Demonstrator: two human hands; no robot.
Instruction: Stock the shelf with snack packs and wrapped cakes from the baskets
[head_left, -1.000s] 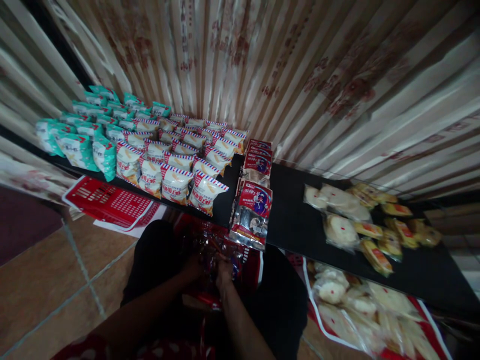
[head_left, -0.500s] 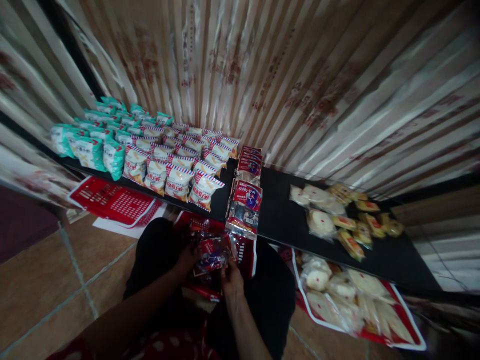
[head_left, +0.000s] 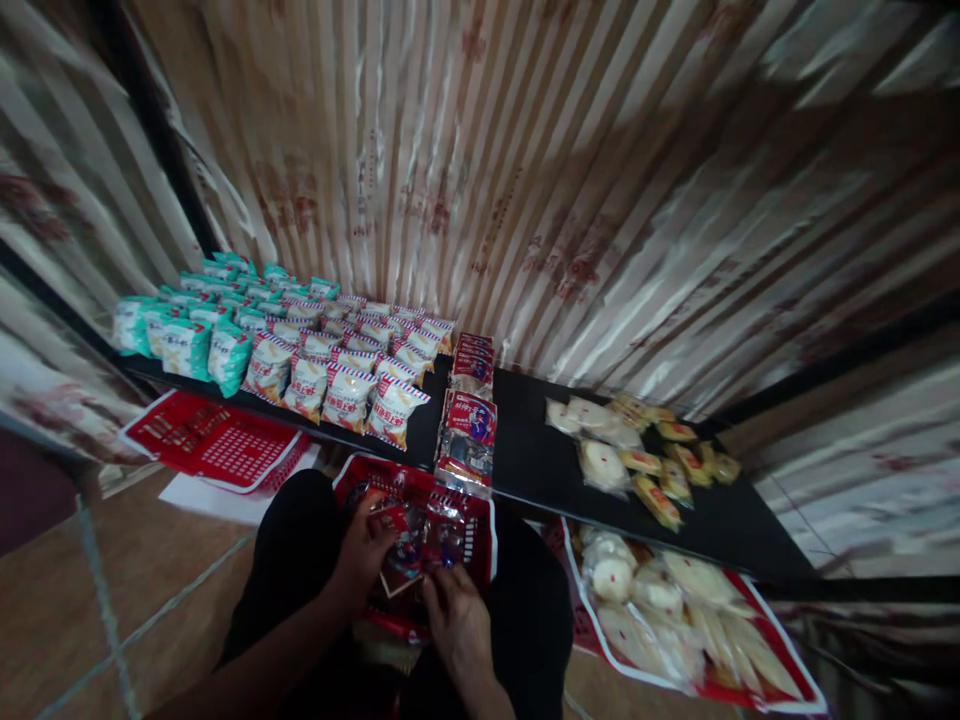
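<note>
Over a red basket [head_left: 491, 545] between my knees, my left hand [head_left: 358, 562] is closed on a shiny red and purple snack packet [head_left: 405, 550]. My right hand [head_left: 461, 615] is at the basket's right side, with thumb and fingers pinched together at the edge of a packet. Dim light hides whether it is the same packet or another. More red and purple packets [head_left: 442, 535] lie in the basket, partly covered by the hands. Just beyond, matching packets [head_left: 469, 435] lie in a column on the black shelf [head_left: 525, 450].
White snack bags [head_left: 349, 395] and teal bags [head_left: 185, 345] stand in rows on the left. Wrapped round white cakes [head_left: 602, 465] and yellow packets [head_left: 656, 500] lie on the right. A filled red basket [head_left: 780, 660] sits below them; another red basket [head_left: 251, 455] lies left. A striped curtain [head_left: 420, 150] hangs behind.
The view has shifted, so the shelf sits lower and slightly left. My hands have moved a little apart, the packet is tilted differently, and more of the basket shows.
</note>
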